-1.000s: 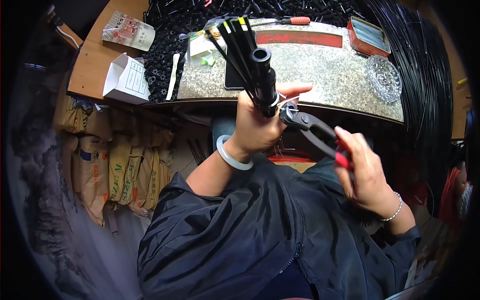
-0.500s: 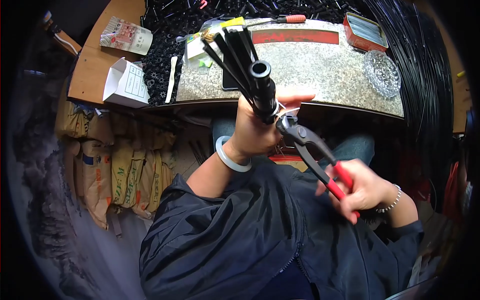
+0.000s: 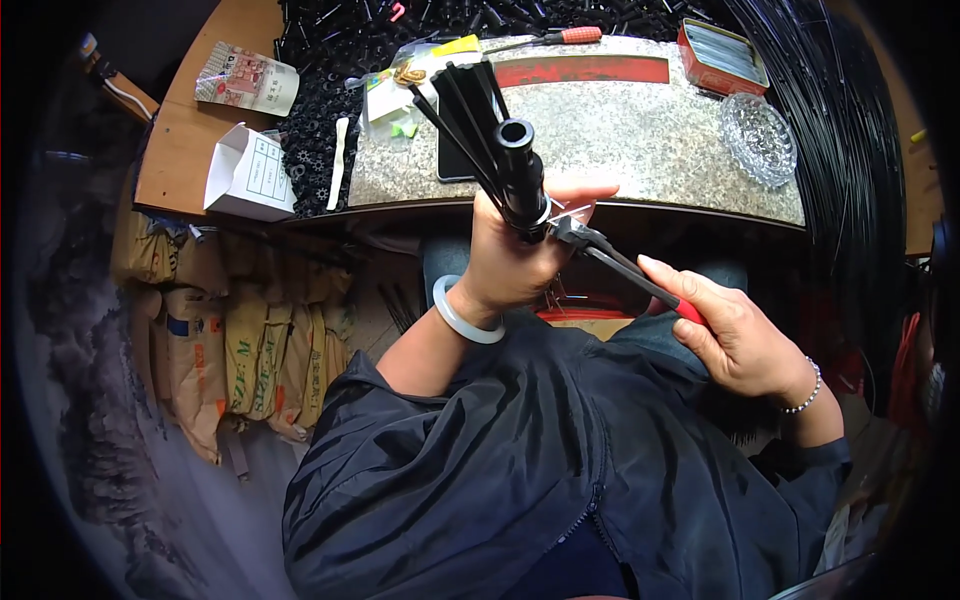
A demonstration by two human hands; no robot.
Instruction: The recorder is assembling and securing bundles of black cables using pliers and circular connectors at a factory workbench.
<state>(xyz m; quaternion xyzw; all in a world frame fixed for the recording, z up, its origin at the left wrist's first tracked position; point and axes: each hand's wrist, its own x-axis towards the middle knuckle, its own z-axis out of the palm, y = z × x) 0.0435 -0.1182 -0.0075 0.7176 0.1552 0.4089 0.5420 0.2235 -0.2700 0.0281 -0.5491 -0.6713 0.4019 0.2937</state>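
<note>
Here, the fingers of the left hand [image 3: 512, 264] close round a black tube [image 3: 520, 185] while those of the right hand [image 3: 745, 338] clasp red-handled pincers [image 3: 622, 265] at its four o'clock.

We had open stretch of speckled surface [image 3: 640, 140] between dark slab [image 3: 450, 166] and glass dish [image 3: 760, 140]. Red strip [image 3: 590, 69] lay behind, flat, easily passed over. Screwdriver [image 3: 580, 36] and red tin [image 3: 722, 81] stood in our way toward far side. Black strands [image 3: 850, 130] walled off right; white box [image 3: 266, 172] narrowed left. Black tube [image 3: 520, 180] and rods [image 3: 466, 105] rose from left grip [image 3: 512, 262], blocking near middle; pliers [image 3: 622, 263] barred gap to right grip [image 3: 738, 335].
</note>
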